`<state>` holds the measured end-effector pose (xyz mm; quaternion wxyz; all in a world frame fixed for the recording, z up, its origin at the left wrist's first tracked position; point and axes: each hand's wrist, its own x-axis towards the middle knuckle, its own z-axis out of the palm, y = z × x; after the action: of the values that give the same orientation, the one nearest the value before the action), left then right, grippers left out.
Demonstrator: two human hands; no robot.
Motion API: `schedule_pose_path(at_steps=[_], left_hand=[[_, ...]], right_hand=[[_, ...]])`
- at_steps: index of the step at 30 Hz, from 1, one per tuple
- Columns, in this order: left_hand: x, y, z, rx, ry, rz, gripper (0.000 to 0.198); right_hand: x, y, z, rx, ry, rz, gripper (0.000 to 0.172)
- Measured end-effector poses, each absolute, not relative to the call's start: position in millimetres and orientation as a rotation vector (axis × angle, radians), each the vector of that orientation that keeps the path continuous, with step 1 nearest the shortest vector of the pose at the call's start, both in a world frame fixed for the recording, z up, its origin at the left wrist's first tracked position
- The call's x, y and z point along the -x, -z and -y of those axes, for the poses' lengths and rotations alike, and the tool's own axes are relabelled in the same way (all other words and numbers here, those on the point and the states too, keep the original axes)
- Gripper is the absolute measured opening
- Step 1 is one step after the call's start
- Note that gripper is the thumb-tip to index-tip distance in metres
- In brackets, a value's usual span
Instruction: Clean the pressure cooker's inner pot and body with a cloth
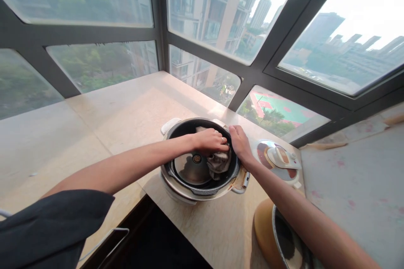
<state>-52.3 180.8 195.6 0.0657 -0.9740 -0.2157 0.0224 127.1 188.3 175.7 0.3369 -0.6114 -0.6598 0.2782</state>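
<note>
An electric pressure cooker base (186, 193) with a pale outer body stands on the ledge, its lid off. Inside its dark cavity a round metal heating plate (191, 170) shows, with a small disc at its centre. My left hand (211, 141), wearing rings, reaches into the cavity, closed on a crumpled greyish cloth (219, 162) that lies against the inner right side. At the right rim, my right hand (240, 141) grips the edge of the cooker; part of its fingers is hidden.
The cooker's lid (279, 157) with its handle lies at the right, by the wall. Nearer me, a gold-coloured inner pot (263, 229) lies tilted, partly behind my right forearm. A white cable (118, 230) runs at the ledge's front edge. Windows (205, 59) border the ledge (94, 126).
</note>
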Motion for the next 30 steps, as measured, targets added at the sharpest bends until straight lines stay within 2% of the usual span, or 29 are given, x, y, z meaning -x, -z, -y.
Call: schedule_pose_path(at_steps=[6, 13, 17, 22, 26, 28, 30], left_hand=[[62, -205, -176, 2.838, 0.175, 1.124, 0.042], [71, -207, -175, 2.722, 0.231, 1.179, 0.043], [76, -218, -171, 2.735, 0.086, 1.136, 0.031], [78, -237, -150, 2.739, -0.242, 1.417, 0.026], [77, -244, -137, 2.726, -0.373, 1.585, 0.019], [78, -247, -137, 2.810, -0.465, 1.587, 0.013], [80, -250, -141, 2.942, -0.620, 1.515, 0.014]], right_hand=[[-129, -169, -194, 1.530, -0.689, 1.692, 0.041], [-129, -166, -197, 1.477, -0.695, 1.621, 0.052], [-129, -169, -195, 1.484, -0.698, 1.649, 0.048], [-130, -171, -193, 1.540, -0.720, 1.673, 0.037], [-130, -172, -191, 1.573, -0.748, 1.660, 0.039], [-129, -174, -190, 1.589, -0.759, 1.652, 0.040], [-128, -176, -189, 1.602, -0.779, 1.642, 0.041]])
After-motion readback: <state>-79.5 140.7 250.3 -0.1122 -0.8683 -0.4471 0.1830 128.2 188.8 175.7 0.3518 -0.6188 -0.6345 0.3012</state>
